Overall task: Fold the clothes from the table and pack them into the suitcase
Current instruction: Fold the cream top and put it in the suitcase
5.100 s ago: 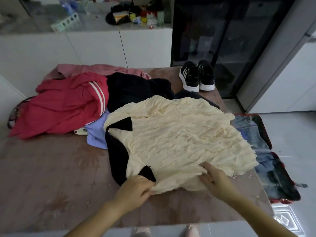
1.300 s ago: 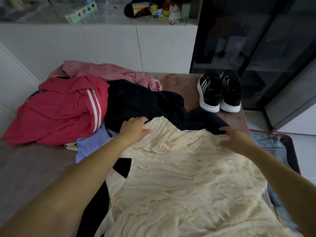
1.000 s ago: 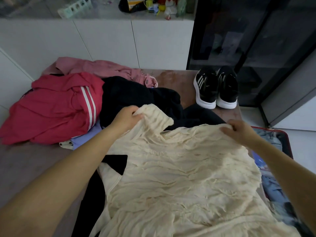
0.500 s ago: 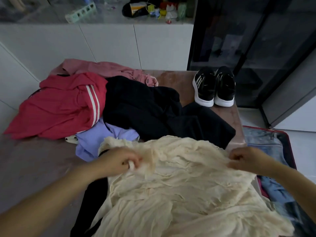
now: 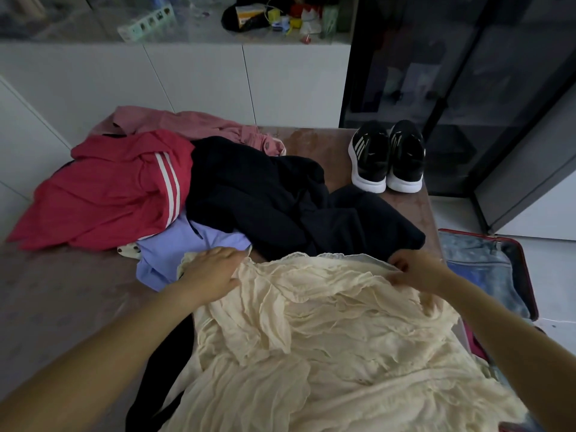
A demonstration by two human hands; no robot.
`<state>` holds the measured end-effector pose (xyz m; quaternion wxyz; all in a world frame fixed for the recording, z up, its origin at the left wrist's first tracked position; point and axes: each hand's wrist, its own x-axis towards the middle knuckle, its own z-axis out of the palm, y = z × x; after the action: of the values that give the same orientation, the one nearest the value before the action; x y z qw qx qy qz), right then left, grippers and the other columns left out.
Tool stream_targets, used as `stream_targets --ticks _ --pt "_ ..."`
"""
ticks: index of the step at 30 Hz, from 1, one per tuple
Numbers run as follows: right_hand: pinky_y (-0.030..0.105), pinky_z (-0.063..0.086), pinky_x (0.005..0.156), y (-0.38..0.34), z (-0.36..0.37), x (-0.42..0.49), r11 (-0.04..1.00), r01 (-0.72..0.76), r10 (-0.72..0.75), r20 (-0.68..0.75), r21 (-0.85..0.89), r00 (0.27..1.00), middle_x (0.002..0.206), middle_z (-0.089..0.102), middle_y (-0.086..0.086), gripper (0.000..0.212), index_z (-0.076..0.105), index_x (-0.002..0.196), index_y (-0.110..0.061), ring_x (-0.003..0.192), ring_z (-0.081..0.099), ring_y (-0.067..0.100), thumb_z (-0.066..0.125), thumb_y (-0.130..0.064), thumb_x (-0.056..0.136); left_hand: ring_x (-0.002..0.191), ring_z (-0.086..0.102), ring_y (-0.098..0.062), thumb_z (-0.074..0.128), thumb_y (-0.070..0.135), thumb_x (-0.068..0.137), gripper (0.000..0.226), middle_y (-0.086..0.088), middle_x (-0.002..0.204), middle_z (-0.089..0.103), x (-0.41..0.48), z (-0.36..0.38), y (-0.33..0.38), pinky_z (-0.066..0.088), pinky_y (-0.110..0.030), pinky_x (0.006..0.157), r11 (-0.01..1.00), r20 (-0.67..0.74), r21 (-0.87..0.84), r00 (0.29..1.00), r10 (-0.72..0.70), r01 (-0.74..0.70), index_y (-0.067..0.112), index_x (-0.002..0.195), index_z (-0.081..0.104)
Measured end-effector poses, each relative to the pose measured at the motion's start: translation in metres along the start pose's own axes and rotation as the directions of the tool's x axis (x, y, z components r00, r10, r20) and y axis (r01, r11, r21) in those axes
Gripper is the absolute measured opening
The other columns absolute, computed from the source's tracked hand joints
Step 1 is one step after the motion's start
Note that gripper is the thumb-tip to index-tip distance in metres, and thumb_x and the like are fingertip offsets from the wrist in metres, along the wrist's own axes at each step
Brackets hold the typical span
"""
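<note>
A crinkled cream garment (image 5: pixel 327 332) lies on the near part of the brown table (image 5: pixel 62 294), its far half folded back toward me. My left hand (image 5: pixel 212 272) rests flat on the fold's left end, fingers straight. At the fold's right end my right hand (image 5: pixel 417 271) pinches the cloth edge with curled fingers. A black piece (image 5: pixel 162 369) shows under the cream garment's left side. To the right of the table stands the open red-rimmed suitcase (image 5: pixel 526 275), with blue jeans (image 5: pixel 480 269) in it.
Behind the fold lie a black garment (image 5: pixel 280 198), a lavender one (image 5: pixel 174 247), a red one with white stripes (image 5: pixel 109 194) and a pink one (image 5: pixel 187 123). Black sneakers (image 5: pixel 386 157) stand at the table's far right corner. White cabinets and a dark glass door stand behind.
Both hands took the cream garment's far edge and pulled it toward me, folding it over. My left hand has since flattened onto the fold.
</note>
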<state>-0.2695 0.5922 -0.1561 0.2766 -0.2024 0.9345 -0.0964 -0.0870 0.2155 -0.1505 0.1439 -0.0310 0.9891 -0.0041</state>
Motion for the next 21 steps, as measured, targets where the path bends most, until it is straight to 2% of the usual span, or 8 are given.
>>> stream_targets --ticks 3,6,10,12,16,18,20,21 --pt "0.021 0.036 0.058 0.001 -0.002 0.003 0.997 0.025 -0.014 0.166 -0.066 0.986 0.064 0.049 -0.008 0.028 0.050 0.063 -0.025 0.065 0.050 0.011 0.070 -0.035 0.079 0.110 0.052 -0.022 0.063 0.035 0.084 0.039 0.000 0.113 0.058 0.003 0.005 -0.005 0.039 -0.034 0.084 0.993 0.022 0.113 1.000 0.018 -0.020 0.023 0.120 0.055" --pt "0.021 0.032 0.056 0.006 -0.015 -0.001 0.993 0.062 -0.069 0.075 0.099 0.995 0.060 0.043 -0.005 0.037 0.045 0.058 -0.020 0.063 0.045 0.014 0.065 -0.026 0.088 0.072 0.062 -0.025 0.080 0.017 0.056 0.025 0.003 0.070 0.060 0.005 0.011 -0.015 0.037 -0.031 0.059 0.982 -0.062 0.174 0.994 0.088 -0.076 0.022 0.074 0.065" --pt "0.030 0.034 0.058 0.015 -0.032 -0.002 0.954 0.042 0.053 -0.304 0.296 0.951 0.065 0.051 -0.007 0.018 0.056 0.074 -0.016 0.068 0.050 0.022 0.060 -0.019 0.091 0.095 0.059 -0.025 0.053 0.018 0.085 0.018 -0.001 0.097 0.061 0.005 0.011 -0.016 0.029 -0.032 0.070 0.995 -0.047 0.085 0.998 -0.044 0.048 0.019 0.099 0.064" --pt "0.028 0.036 0.055 0.017 -0.031 -0.001 0.936 0.037 0.103 -0.373 0.351 0.922 0.066 0.056 -0.004 0.010 0.062 0.082 -0.017 0.067 0.054 0.024 0.060 -0.021 0.091 0.098 0.057 -0.023 0.047 0.020 0.089 0.021 0.000 0.104 0.060 0.005 0.011 -0.016 0.029 -0.030 0.071 0.990 -0.032 0.122 0.997 -0.073 0.076 0.020 0.105 0.061" --pt "0.031 0.039 0.063 0.025 -0.020 0.004 0.926 -0.056 0.135 -0.188 0.374 0.973 0.076 0.064 0.016 0.027 0.069 0.083 -0.004 0.070 0.056 0.025 0.059 -0.028 0.091 0.101 0.056 -0.021 0.047 0.024 0.090 0.022 0.001 0.107 0.059 0.004 0.013 -0.014 0.031 -0.030 0.074 0.990 -0.022 0.111 0.996 -0.086 0.088 0.021 0.108 0.059" --pt "0.032 0.038 0.064 0.036 -0.019 0.002 0.937 -0.122 0.169 -0.117 0.327 0.979 0.079 0.062 0.015 0.037 0.067 0.084 -0.001 0.073 0.055 0.024 0.057 -0.035 0.091 0.101 0.056 -0.020 0.047 0.027 0.091 0.022 0.002 0.107 0.059 0.002 0.011 -0.014 0.028 -0.028 0.071 0.991 -0.039 0.102 0.995 -0.088 0.092 0.020 0.108 0.059" --pt "0.027 0.041 0.072 0.046 -0.023 -0.004 0.961 -0.124 0.133 -0.022 0.246 0.991 0.093 0.066 0.004 0.032 0.067 0.092 -0.017 0.086 0.060 0.020 0.068 -0.046 0.080 0.101 0.057 -0.020 0.048 0.030 0.092 0.023 0.002 0.106 0.060 0.000 0.012 -0.016 0.030 -0.028 0.070 0.992 -0.048 0.077 0.995 -0.092 0.095 0.019 0.108 0.060" --pt "0.025 0.042 0.079 0.050 -0.025 -0.008 0.972 -0.101 0.093 0.050 0.210 0.994 0.101 0.064 -0.002 0.046 0.064 0.104 -0.026 0.094 0.059 0.018 0.074 -0.054 0.069 0.100 0.057 -0.020 0.048 0.031 0.092 0.022 0.002 0.105 0.061 -0.001 0.012 -0.017 0.033 -0.029 0.071 0.993 -0.043 0.067 0.995 -0.093 0.096 0.019 0.107 0.060"
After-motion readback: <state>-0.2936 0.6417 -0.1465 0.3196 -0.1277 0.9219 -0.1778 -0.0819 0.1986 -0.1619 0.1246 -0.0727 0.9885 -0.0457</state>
